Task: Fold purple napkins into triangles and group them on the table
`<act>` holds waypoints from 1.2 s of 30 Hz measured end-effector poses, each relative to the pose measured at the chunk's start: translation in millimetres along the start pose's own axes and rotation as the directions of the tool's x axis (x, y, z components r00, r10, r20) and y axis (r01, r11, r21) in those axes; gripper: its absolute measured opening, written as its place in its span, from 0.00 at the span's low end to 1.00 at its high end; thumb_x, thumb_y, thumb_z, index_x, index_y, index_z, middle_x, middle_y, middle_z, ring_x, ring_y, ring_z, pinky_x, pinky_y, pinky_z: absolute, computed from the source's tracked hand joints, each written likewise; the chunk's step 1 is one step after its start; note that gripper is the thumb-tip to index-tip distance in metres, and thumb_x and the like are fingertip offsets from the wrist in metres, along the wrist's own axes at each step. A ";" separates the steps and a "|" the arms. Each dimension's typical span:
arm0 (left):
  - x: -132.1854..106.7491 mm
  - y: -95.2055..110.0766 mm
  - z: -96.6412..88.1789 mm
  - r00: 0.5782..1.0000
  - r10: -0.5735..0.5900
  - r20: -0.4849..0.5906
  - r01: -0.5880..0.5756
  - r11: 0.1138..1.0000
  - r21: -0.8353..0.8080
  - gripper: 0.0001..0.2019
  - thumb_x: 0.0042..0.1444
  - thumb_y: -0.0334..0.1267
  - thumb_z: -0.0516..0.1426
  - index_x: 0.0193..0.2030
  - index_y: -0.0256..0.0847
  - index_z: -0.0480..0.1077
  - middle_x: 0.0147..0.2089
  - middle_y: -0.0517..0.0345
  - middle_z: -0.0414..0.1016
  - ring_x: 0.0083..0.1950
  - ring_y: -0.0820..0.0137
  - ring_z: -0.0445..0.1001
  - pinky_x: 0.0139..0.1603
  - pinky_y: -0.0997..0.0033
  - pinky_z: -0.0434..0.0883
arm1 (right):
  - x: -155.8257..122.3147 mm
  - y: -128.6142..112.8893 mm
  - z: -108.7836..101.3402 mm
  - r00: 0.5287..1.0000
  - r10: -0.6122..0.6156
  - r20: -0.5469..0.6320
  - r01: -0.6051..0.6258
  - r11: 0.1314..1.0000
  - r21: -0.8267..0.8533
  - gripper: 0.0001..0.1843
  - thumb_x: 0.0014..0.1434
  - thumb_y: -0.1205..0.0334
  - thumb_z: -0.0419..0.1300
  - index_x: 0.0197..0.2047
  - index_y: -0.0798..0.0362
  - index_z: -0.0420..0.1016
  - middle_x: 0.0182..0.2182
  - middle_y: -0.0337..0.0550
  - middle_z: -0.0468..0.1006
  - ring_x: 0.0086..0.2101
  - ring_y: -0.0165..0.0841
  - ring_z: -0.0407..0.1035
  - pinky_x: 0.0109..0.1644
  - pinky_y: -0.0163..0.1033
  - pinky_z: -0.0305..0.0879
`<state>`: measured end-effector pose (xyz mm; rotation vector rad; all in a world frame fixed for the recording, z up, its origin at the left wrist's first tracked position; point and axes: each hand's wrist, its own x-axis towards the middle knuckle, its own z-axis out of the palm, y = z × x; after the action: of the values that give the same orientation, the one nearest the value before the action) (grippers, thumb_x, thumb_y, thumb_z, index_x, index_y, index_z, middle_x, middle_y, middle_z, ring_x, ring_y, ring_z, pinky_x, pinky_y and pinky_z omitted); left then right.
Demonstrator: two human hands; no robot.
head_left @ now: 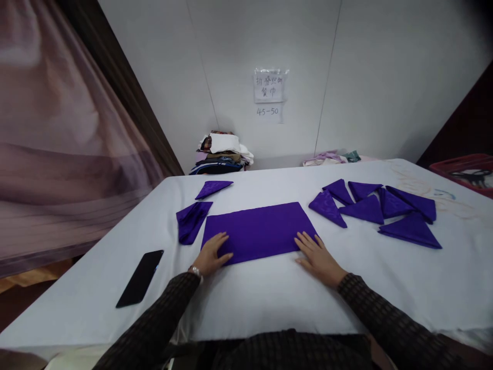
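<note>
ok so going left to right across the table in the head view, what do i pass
phone → loose napkin → left hand → flat cloth → right hand → folded triangles

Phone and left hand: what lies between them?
Nothing: in the head view only bare white tablecloth lies between the phone and the left hand.

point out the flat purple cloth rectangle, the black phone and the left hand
flat purple cloth rectangle [259, 231], head view, middle of its top face
black phone [140, 278], head view, centre of its dark screen
left hand [211, 254], head view, back of the hand
</note>
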<state>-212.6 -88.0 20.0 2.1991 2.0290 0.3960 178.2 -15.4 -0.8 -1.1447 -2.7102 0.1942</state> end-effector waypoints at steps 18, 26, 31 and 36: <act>-9.2 97.2 37.0 0.969 0.231 0.086 -0.238 0.968 0.083 0.27 0.59 0.43 0.48 0.64 0.35 0.55 0.68 0.47 0.53 0.69 0.60 0.49 0.66 0.49 0.50 | 33.2 -74.1 11.0 0.978 -0.199 0.060 0.192 0.976 0.099 0.38 0.61 0.41 0.45 0.67 0.57 0.49 0.65 0.54 0.50 0.64 0.43 0.41 0.65 0.56 0.37; -14.7 101.2 58.7 0.978 0.177 0.109 -0.188 0.978 0.096 0.34 0.60 0.56 0.44 0.66 0.35 0.51 0.68 0.44 0.50 0.69 0.58 0.46 0.66 0.49 0.48 | 31.2 -82.4 25.9 0.971 -0.236 0.047 0.228 0.963 0.141 0.37 0.62 0.42 0.45 0.67 0.55 0.47 0.64 0.53 0.53 0.64 0.42 0.44 0.64 0.56 0.40; -31.1 76.7 55.0 0.985 0.150 0.080 -0.161 0.976 0.145 0.35 0.59 0.58 0.42 0.67 0.36 0.50 0.68 0.45 0.50 0.69 0.57 0.47 0.65 0.48 0.48 | 13.1 -46.1 20.4 0.986 -0.154 0.058 0.149 0.985 0.081 0.36 0.62 0.42 0.44 0.67 0.55 0.49 0.65 0.51 0.52 0.64 0.42 0.44 0.64 0.56 0.42; -59.2 40.9 45.2 0.999 0.010 0.052 -0.023 0.968 0.248 0.35 0.59 0.57 0.42 0.65 0.33 0.53 0.67 0.45 0.52 0.68 0.57 0.50 0.64 0.48 0.50 | -15.8 5.1 17.1 1.000 -0.005 0.005 0.005 1.000 -0.003 0.34 0.63 0.43 0.43 0.66 0.53 0.50 0.64 0.52 0.53 0.63 0.42 0.46 0.63 0.56 0.43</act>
<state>-164.9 -146.6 -18.8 2.3388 2.1376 0.0884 188.6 -24.1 -20.4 -1.1396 -2.7188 0.1925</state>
